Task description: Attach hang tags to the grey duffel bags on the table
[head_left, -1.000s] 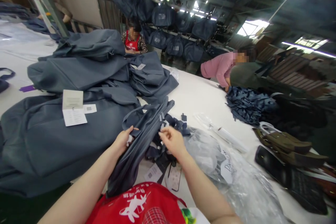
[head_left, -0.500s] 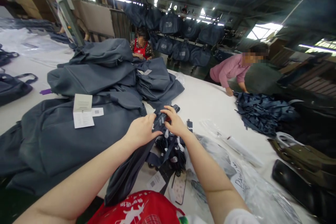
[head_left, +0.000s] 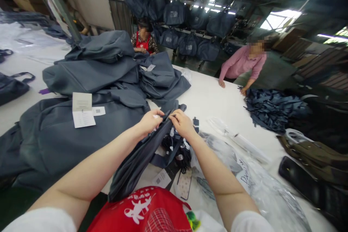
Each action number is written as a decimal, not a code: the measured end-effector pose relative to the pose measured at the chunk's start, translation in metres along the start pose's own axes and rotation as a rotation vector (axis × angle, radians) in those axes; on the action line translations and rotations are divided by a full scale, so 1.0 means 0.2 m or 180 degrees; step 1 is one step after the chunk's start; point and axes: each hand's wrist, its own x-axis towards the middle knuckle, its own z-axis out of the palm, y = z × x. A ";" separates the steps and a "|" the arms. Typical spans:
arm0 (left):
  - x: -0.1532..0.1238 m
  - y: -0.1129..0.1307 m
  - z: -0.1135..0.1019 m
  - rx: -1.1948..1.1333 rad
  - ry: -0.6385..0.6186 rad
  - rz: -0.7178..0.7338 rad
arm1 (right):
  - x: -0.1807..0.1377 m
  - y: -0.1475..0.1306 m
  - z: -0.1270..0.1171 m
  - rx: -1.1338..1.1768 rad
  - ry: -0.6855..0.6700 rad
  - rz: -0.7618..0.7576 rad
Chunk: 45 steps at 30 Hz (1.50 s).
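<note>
A long, folded dark blue-grey fabric bag (head_left: 140,157) runs from my apron up to my hands. My right hand (head_left: 182,123) pinches its upper edge between thumb and fingers. Just left of that, my left hand (head_left: 150,121) is closed at the fabric's other side, and a small white piece (head_left: 156,116) shows at its fingers; its kind is unclear. Beneath my right wrist lies a tangle of dark straps (head_left: 183,156) with white bits on it. A large blue-grey bag (head_left: 54,137) with an open white booklet tag (head_left: 83,110) lies beside my left arm.
More blue-grey bags (head_left: 89,74) are piled beyond. Clear plastic bags (head_left: 261,195), a patterned phone-like item (head_left: 183,185) and a white roll (head_left: 250,146) lie on the right. Across the white table (head_left: 206,94), a person in pink (head_left: 244,63) touches dark fabric (head_left: 274,108); another wears a red apron (head_left: 143,42).
My hands have moved from the dark bundle's top to the fabric's edge, and the left has drawn closed with a white piece showing. Across the table, the person in pink has spread their hands apart.
</note>
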 end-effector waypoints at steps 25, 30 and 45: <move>-0.67 -0.70 -0.39 0.2106 0.0545 0.0487 | -0.11 0.10 0.02 -0.0169 0.0550 0.0559; -0.44 -0.64 -0.19 0.1996 -0.0354 0.0495 | -0.18 -0.10 -0.01 -0.0580 0.0838 0.0699; -0.39 -0.81 -0.31 -0.1296 0.0045 -0.1395 | -0.40 -0.42 0.14 -0.0991 -0.2194 -0.1559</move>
